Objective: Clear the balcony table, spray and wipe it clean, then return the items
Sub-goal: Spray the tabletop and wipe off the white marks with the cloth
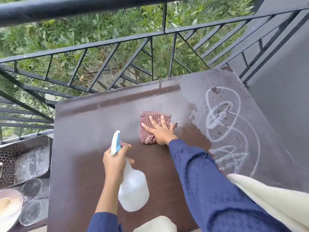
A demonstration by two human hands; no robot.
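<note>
The brown balcony table [87, 136] fills the middle of the view. Its near part looks dark and wet, its far and right part dusty with white ring marks [222, 114]. My right hand [159, 131] lies flat, fingers spread, on a folded pink checked cloth [147, 121] at the table's middle. My left hand [115, 163] grips the neck of a white spray bottle [133, 190] with a pale blue trigger, held just above the table's near part.
On the floor at the left stand a patterned metal tray [25, 163], two glass coasters or lids [31, 189] and a pale bowl [8, 208]. A black metal railing [103, 46] runs behind the table, with greenery below. A grey wall [284, 106] is at the right.
</note>
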